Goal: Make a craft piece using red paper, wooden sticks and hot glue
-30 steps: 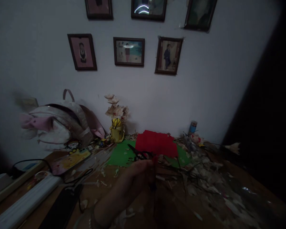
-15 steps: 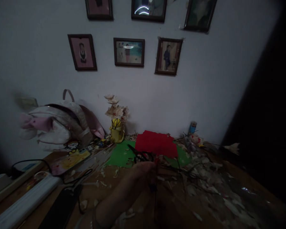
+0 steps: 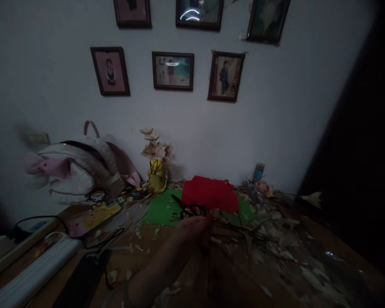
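Observation:
My left hand [image 3: 189, 233] reaches in from the bottom, its fingers closed in a pinch. From the fingertips a thin dark stem [image 3: 209, 265] runs downward, and a small red bit shows at its top. Just beyond the hand, black-handled scissors [image 3: 189, 207] lie with their blades towards the upper left, over green paper [image 3: 163, 207] and beside a red paper sheet [image 3: 210, 194]. A small dark shape under the fingers is too dim to name. I cannot make out my right hand in the dark lower middle.
Pale scraps [image 3: 285, 244] and thin stems litter the right side. At the back stands a yellow pot [image 3: 157, 179] with pale flowers. Left are a backpack [image 3: 80, 167], a phone case [image 3: 96, 216], a dark flat object [image 3: 83, 278], a white bar [image 3: 35, 273] and cables.
The fingers of my left hand have shifted slightly, and less red shows at the fingertips. The dark shape below them looks smaller. Scissors and papers stay put.

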A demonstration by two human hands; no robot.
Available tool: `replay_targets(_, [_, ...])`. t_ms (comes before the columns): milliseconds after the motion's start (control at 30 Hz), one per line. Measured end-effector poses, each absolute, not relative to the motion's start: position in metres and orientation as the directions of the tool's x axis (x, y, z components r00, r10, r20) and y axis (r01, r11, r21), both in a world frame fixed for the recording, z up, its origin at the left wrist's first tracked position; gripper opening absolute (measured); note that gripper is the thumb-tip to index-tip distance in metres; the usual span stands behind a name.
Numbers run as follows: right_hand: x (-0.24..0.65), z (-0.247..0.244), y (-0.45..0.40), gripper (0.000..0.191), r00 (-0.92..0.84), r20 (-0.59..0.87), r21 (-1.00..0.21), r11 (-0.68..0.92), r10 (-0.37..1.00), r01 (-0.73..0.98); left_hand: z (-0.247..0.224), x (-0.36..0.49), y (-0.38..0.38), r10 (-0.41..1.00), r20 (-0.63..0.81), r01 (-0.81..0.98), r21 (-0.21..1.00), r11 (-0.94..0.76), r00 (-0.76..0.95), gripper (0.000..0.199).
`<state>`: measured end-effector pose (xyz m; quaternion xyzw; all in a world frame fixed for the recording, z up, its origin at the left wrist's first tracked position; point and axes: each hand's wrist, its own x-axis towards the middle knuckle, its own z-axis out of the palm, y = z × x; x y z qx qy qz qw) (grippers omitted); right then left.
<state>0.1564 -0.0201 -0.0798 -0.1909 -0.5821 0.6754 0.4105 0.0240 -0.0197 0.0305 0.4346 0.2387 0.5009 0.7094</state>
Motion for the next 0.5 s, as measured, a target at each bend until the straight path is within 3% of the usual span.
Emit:
replay_targets(200, [0.1561,-0.0777,-0.0204,0.027,-0.566,0.206,-0.931,-0.019,0.798,-0.365,0.0350,0.0172,-0.0212,0.942,0.123,-0.556,0.827,0.077,0.313,0.013])
replay_targets(500, [0.1539,-0.0770,-0.0195,0.028,-0.552,0.177,-0.919,-0.063,0.815,-0.389,0.0353,0.0157,-0.0202,0.929,0.115,-0.591,0.797,0.125,0.351,0.013])
